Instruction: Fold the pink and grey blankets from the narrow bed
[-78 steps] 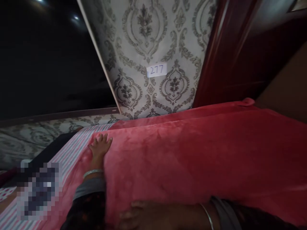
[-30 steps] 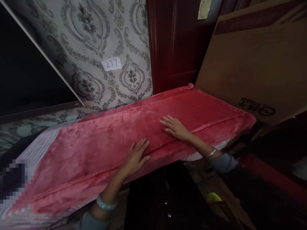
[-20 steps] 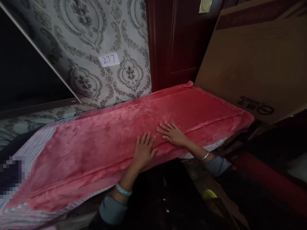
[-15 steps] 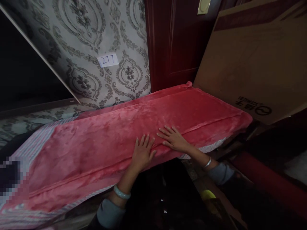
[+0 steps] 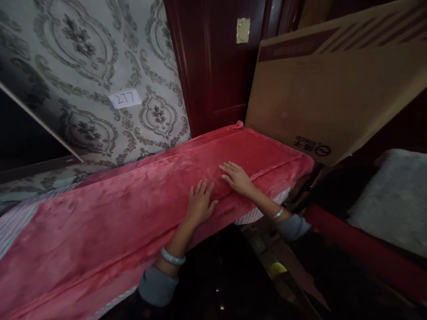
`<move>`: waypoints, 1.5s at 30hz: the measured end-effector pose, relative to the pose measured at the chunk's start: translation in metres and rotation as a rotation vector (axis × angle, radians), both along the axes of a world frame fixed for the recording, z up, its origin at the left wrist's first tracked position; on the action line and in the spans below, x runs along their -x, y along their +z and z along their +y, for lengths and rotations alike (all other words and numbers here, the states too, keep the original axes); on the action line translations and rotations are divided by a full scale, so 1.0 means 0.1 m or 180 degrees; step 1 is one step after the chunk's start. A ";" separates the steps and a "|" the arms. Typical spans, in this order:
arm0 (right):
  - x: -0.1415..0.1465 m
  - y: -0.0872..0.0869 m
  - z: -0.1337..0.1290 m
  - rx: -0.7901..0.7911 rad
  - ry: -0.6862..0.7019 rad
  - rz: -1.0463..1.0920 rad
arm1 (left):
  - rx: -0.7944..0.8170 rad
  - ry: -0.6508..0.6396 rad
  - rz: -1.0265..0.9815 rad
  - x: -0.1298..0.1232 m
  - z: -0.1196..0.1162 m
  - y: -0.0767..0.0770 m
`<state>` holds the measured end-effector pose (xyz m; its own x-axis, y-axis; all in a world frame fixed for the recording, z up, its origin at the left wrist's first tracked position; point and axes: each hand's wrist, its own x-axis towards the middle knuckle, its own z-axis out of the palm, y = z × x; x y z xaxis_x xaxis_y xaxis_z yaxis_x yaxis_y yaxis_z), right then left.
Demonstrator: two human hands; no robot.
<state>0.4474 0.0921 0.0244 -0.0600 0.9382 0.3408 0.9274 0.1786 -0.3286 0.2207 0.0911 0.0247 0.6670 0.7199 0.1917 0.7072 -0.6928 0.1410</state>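
A long piece of red plush cloth (image 5: 126,195) lies over a narrow raised surface, with a fold line along its near side. Striped cloth (image 5: 20,218) shows beneath it at the left end and along the near edge. My left hand (image 5: 200,204) rests on the plush near the middle, fingers spread, with a pale bangle on the wrist. To its right, my right hand (image 5: 236,178) lies on or just above the plush, fingers extended, a silver bracelet on its wrist. Neither hand holds anything.
Behind the cloth are patterned wallpaper (image 5: 160,113) with a paper marked 277 (image 5: 125,98) and a dark red door (image 5: 220,66). A large cardboard box (image 5: 320,93) leans at the right. A grey fluffy item (image 5: 393,200) lies farther right; a dark screen (image 5: 26,133) stands left.
The view has swung to the right, showing more of the box and the grey fluffy item. My right hand has moved slightly away from me over the plush; my left hand remains near the fold.
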 end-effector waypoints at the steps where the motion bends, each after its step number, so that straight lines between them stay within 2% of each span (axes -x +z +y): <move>1: -0.03 0.01 0.07 0.0070 -0.0322 -0.0104 | -0.0008 0.0030 0.0089 -0.08 0.01 -0.03; 3: -0.07 -0.05 0.16 0.0268 -0.0794 -0.0291 | -0.0062 0.0056 0.0218 -0.17 -0.01 -0.13; 7: -0.10 -0.34 0.10 0.0486 -0.1214 -0.0432 | -0.0351 -0.0064 0.0139 -0.13 -0.10 -0.32; 10: -0.10 -0.52 -0.04 0.0389 -0.1493 -0.0347 | -0.0450 -0.0147 0.0093 -0.08 -0.11 -0.36; 13: -0.11 -0.60 -0.19 0.0389 -0.1672 -0.0236 | -0.0475 -0.0142 0.0105 -0.07 -0.08 -0.36; 16: -0.14 -0.54 -0.26 0.0350 -0.1614 -0.0114 | -0.0498 -0.0140 0.0113 -0.09 -0.06 -0.36; 18: -0.17 -0.40 -0.19 0.0263 -0.1543 -0.0060 | -0.0528 -0.0150 0.0091 -0.10 -0.05 -0.37; 22: -0.25 -0.04 0.19 0.0046 -0.1614 -0.0104 | -0.0631 -0.0157 0.0044 -0.09 -0.03 -0.41; 24: -0.34 0.04 0.38 0.0096 -0.1689 -0.0188 | -0.0687 -0.0166 0.0039 -0.08 -0.02 -0.42; 26: -0.46 0.00 0.48 0.0353 -0.1782 -0.0234 | -0.0717 -0.0179 0.0058 -0.07 -0.01 -0.42; 28: -0.62 -0.13 0.45 0.0589 -0.1907 -0.0248 | -0.0699 -0.0199 0.0104 -0.07 0.00 -0.41; 31: -0.82 -0.34 0.28 0.0601 -0.2124 -0.0286 | -0.0647 -0.0203 0.0192 -0.08 0.01 -0.39; 33: -0.91 -0.41 0.15 0.0592 -0.2272 -0.0298 | -0.0644 -0.0184 0.0220 -0.09 0.02 -0.39; 37: -0.97 -0.31 0.09 0.0484 -0.2347 -0.0381 | -0.0668 -0.0171 0.0196 -0.09 0.04 -0.41; 42: -1.17 -0.08 0.41 0.0204 -0.2353 -0.0233 | -0.0783 -0.0195 0.0195 -0.07 0.08 -0.47; 45: -1.40 -0.10 0.54 0.0441 -0.2553 -0.0119 | -0.0958 -0.0187 0.0218 -0.05 0.08 -0.50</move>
<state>0.5870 0.1464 0.0140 0.6392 0.7340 0.2296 0.7667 -0.5846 -0.2654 0.2254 0.0993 -0.0250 0.7246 0.5975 0.3436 0.6655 -0.7362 -0.1231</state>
